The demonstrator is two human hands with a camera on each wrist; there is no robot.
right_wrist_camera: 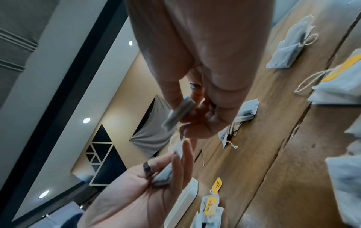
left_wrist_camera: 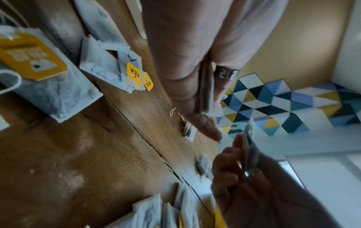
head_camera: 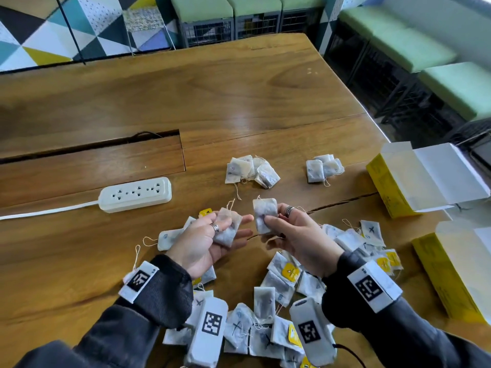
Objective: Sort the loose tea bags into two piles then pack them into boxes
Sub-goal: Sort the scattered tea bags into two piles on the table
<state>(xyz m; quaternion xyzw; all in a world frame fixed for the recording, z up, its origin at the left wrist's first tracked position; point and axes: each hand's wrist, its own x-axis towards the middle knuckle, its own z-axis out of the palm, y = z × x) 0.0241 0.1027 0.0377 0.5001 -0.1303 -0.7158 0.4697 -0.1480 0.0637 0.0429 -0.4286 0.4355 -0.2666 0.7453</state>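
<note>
My left hand point(head_camera: 212, 236) holds a grey tea bag point(head_camera: 228, 227) between thumb and fingers, above the table's near middle. Just to its right, my right hand point(head_camera: 287, 229) pinches another tea bag point(head_camera: 264, 215) upright. The wrist views show the same: the left hand's tea bag point(left_wrist_camera: 207, 91) edge-on and the right hand's tea bag point(right_wrist_camera: 178, 114) between thumb and fingers. Many loose tea bags point(head_camera: 268, 301) lie under and around my wrists. Two small sorted piles sit farther back: a left pile point(head_camera: 251, 171) and a right pile point(head_camera: 322, 168). Two open yellow boxes point(head_camera: 414, 179) point(head_camera: 457, 266) stand at the right.
A white power strip point(head_camera: 135, 194) with its cord lies left of the hands. A recessed cable hatch point(head_camera: 93, 163) sits behind it. The wooden table point(head_camera: 212, 96) stretches back to green-cushioned benches point(head_camera: 414, 46); its right edge runs near the boxes.
</note>
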